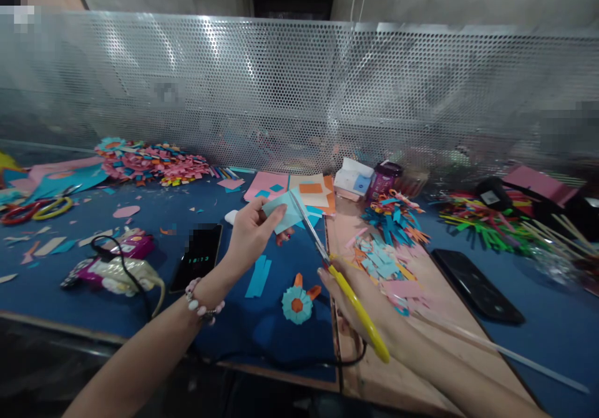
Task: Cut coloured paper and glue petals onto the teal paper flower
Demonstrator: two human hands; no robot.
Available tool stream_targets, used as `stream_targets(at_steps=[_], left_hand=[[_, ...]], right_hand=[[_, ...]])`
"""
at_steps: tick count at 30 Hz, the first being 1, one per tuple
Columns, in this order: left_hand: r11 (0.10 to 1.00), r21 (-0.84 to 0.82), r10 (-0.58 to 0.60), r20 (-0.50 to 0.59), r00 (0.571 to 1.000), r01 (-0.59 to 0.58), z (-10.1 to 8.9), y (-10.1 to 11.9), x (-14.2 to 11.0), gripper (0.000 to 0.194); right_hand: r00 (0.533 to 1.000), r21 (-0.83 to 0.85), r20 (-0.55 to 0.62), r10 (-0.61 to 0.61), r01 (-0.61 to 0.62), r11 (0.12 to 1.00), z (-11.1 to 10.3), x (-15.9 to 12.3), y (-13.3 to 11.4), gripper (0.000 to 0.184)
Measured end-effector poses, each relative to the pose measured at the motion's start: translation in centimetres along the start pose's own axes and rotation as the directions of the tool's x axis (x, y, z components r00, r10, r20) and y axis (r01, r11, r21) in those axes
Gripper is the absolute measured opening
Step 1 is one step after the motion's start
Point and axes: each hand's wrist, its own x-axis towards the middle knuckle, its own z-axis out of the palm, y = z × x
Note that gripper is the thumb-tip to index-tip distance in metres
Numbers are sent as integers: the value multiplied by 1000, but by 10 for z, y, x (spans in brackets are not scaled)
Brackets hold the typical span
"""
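Above the blue table (281, 337), the left hand (250, 234) pinched a small light blue paper piece (283, 213) between thumb and fingers, holding it up near the middle of the view. The right hand (360, 302) gripped the yellow-handled scissors (327, 259), whose blades were parted around the right edge of that paper. A bead bracelet (202, 302) sat on the left wrist. Just below the hands lay a teal paper flower (297, 302) with an orange centre, and two light blue strips (258, 276) lay beside it. To the left, a dark phone (196, 257) rested flat near a glue gun (116, 268) with a black cord. A second phone (477, 286) lay to the right, beyond a heap of cut paper scraps (386, 259) on a pinkish sheet. Coloured paper sheets (299, 190) and a purple jar (384, 181) stood near the perforated metal screen (299, 93) at the back.
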Motion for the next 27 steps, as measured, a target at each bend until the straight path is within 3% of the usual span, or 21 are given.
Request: stream_targets(at_steps=[9, 27], left_hand=[[999, -15, -32, 25, 999, 32, -1, 0, 1, 18], [992, -70, -98, 56, 994, 102, -4, -4, 5, 17]], right_hand=[[997, -79, -71, -37, 31, 996, 2, 3, 0, 38], [1000, -17, -24, 10, -10, 1000, 3, 4, -3, 40]])
